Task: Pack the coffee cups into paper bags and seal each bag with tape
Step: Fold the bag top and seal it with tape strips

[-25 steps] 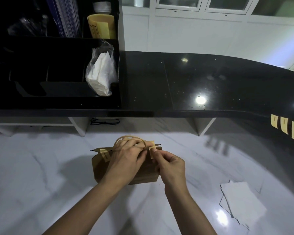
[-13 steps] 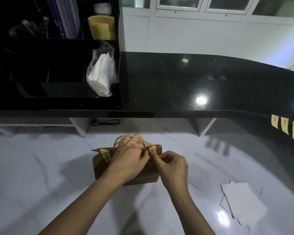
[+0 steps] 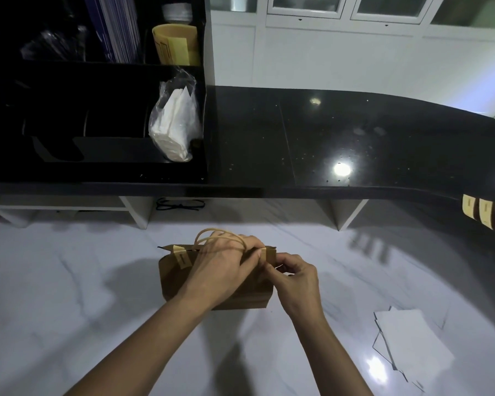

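A brown paper bag (image 3: 172, 278) stands on the white marble counter (image 3: 55, 295) in front of me, its top folded shut. One strip of tan tape (image 3: 182, 256) sits over the left part of the top edge. My left hand (image 3: 226, 267) grips the top of the bag at its looped paper handles (image 3: 212, 234). A second tape strip (image 3: 263, 254) lies over the right part of the top edge, under my left thumb. My right hand (image 3: 296, 274) pinches the bag's right top corner just below that strip. The bag's contents are hidden.
Three spare tape strips (image 3: 486, 214) hang from the black upper counter's edge (image 3: 297, 191) at the right. Flat white papers (image 3: 409, 341) lie at the lower right. On the black shelf sit a plastic bag of napkins (image 3: 175, 124) and a tan roll (image 3: 175, 44).
The right tape strip, held up at the bag's edge a second ago, now lies folded over the top. My right hand has dropped slightly to the corner. The bag stays put.
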`<state>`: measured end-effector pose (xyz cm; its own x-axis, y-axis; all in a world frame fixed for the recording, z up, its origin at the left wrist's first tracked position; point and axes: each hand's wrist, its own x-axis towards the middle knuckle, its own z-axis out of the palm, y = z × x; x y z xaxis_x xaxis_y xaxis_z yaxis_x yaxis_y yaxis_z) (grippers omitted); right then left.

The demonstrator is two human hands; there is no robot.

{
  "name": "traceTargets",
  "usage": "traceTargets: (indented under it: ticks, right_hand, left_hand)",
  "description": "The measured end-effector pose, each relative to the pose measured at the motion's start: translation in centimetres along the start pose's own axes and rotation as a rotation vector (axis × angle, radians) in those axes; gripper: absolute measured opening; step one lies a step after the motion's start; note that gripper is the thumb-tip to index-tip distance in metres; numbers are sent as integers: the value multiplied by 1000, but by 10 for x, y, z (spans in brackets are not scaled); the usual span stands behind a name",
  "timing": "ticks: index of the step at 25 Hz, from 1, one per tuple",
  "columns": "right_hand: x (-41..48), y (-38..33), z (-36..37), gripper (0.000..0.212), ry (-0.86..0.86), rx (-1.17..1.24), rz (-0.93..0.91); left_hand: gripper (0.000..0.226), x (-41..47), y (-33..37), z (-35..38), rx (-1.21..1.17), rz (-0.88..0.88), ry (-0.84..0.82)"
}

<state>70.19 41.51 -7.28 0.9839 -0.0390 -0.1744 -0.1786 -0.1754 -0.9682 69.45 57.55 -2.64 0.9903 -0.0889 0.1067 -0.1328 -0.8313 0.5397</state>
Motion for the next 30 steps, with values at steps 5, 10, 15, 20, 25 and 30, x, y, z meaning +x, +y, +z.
traceTargets:
  ticks: [5, 10, 15, 20, 25, 30]
  right_hand:
    - [2, 1, 0, 13, 6, 2, 6]
    - [2, 2, 1, 16, 15, 20, 3]
    - [1, 3, 3, 14, 18, 53, -1]
    - [-2, 3, 4, 7, 20, 45, -6]
    - [-4, 2, 4, 8, 44, 31, -24]
    - [-5, 5, 5, 8, 45, 49, -19]
  left_hand:
    - [17, -1, 4, 4, 102, 38, 42]
    - [16, -3, 2, 3, 95, 9, 54]
    - [47, -19, 0, -5, 18, -19, 18]
    - [32, -54, -20, -21, -3, 157, 221]
    - [19, -74, -46, -42, 17, 107, 495]
    - [35, -69, -94, -54, -32, -153, 221]
